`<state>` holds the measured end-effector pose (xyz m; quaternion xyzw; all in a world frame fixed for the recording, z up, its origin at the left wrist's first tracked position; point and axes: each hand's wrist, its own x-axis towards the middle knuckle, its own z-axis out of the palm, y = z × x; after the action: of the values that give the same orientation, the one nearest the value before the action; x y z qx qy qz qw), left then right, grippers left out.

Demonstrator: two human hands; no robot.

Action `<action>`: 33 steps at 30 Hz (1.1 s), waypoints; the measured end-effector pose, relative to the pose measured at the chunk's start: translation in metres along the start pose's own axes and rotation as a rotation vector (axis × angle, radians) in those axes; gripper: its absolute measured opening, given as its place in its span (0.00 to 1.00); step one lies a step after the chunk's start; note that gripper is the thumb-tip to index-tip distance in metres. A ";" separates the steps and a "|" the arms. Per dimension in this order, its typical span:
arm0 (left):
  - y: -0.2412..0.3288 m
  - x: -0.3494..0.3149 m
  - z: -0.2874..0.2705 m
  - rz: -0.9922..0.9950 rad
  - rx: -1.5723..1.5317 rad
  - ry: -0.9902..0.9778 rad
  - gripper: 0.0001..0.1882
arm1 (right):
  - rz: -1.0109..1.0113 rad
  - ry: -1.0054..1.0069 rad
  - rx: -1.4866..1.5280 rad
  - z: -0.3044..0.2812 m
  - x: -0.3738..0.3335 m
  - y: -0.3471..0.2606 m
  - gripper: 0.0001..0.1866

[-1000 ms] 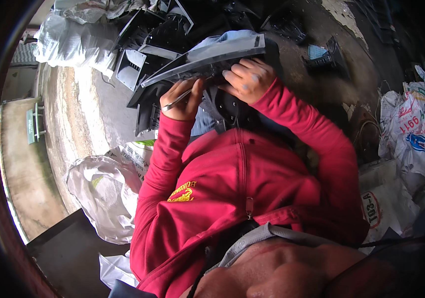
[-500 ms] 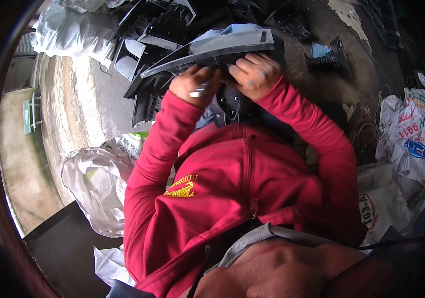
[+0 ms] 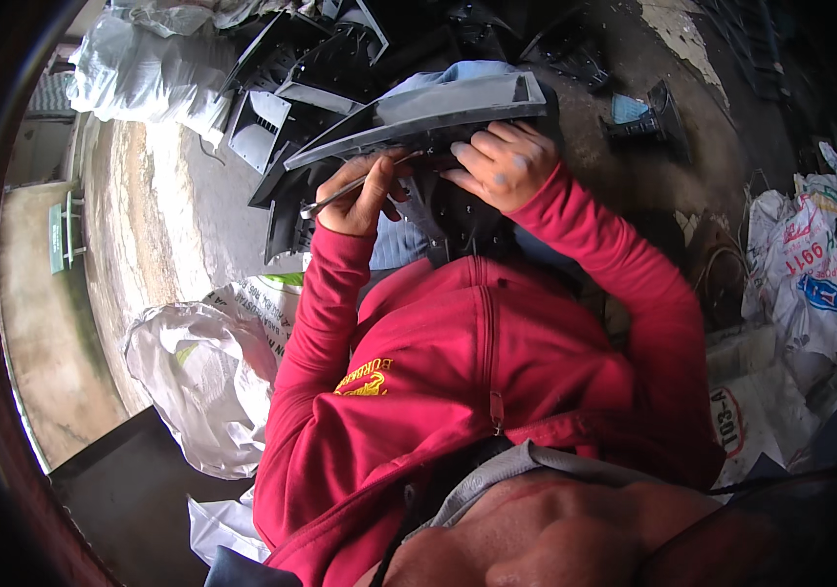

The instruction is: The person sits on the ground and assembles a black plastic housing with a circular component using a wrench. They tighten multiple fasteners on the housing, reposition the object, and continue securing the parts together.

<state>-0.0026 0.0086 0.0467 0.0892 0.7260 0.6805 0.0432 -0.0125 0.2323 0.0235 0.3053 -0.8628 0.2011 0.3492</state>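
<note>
A large black plastic casing (image 3: 418, 110) with a dusty grey face lies across my lap, its long edge slanting down to the left. My left hand (image 3: 360, 191) is closed around a slim metal hand tool (image 3: 340, 194), whose shaft points up and right under the casing's near edge. The exact kind of tool cannot be made out. My right hand (image 3: 508, 164) is closed at the casing's near edge, right of the tool, with fingers bent against it; its fingertips are partly hidden. Below the hands, a black part with screws (image 3: 453, 210) rests between my legs.
Black plastic parts (image 3: 326, 68) are heaped beyond my lap on the left. Another black piece with a blue patch (image 3: 648, 122) lies on the floor at right. White sacks (image 3: 208, 382) stand at left, and printed bags (image 3: 805, 274) at right. A dark flat panel (image 3: 135, 489) is at lower left.
My left hand has shifted left and turned, so the tool's shaft now shows along it. My right hand stays near the casing edge. The whole view has shifted slightly.
</note>
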 end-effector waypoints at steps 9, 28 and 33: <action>0.001 0.014 0.024 0.529 1.248 -0.255 0.11 | -0.030 -0.004 0.004 -0.004 0.004 -0.003 0.10; -0.011 0.007 0.001 -0.208 -0.085 -0.151 0.16 | -0.058 -0.057 -0.043 -0.003 -0.001 0.001 0.15; 0.004 -0.001 0.008 0.103 0.190 0.010 0.10 | -0.016 0.006 -0.014 -0.003 -0.001 -0.002 0.13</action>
<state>-0.0003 0.0160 0.0498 0.1269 0.7819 0.6104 -0.0039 -0.0088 0.2329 0.0255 0.3093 -0.8606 0.1933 0.3555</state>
